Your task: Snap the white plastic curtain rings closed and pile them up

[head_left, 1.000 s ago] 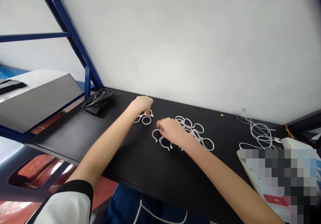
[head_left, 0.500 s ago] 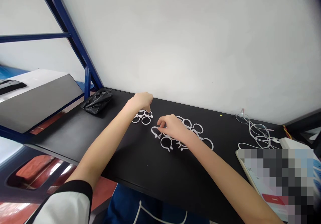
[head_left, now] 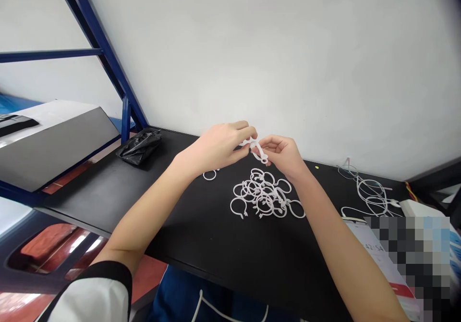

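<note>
Above the far part of the black table (head_left: 201,226), a white plastic curtain ring (head_left: 260,154) with a small eyelet is held between my two hands. My left hand (head_left: 230,142) grips it from the left with thumb and fingers. From the right, the thumb and fingertips of my right hand (head_left: 283,154) pinch the same ring. Below them lies a loose pile of several similar white open rings (head_left: 264,192). Another ring (head_left: 209,175) shows under my left wrist, and whatever else lies there is hidden by my hand and forearm.
A crumpled black plastic bag (head_left: 139,146) lies at the table's far left. Coiled white cables (head_left: 372,190) and a flat device (head_left: 374,250), partly pixelated, are at the right. A white wall (head_left: 266,62) rises behind; a blue metal frame (head_left: 104,48) stands left.
My right hand has lifted a ring off the left side of the pile and moved up and right. My left hand has moved right from the small left group to meet it.
</note>
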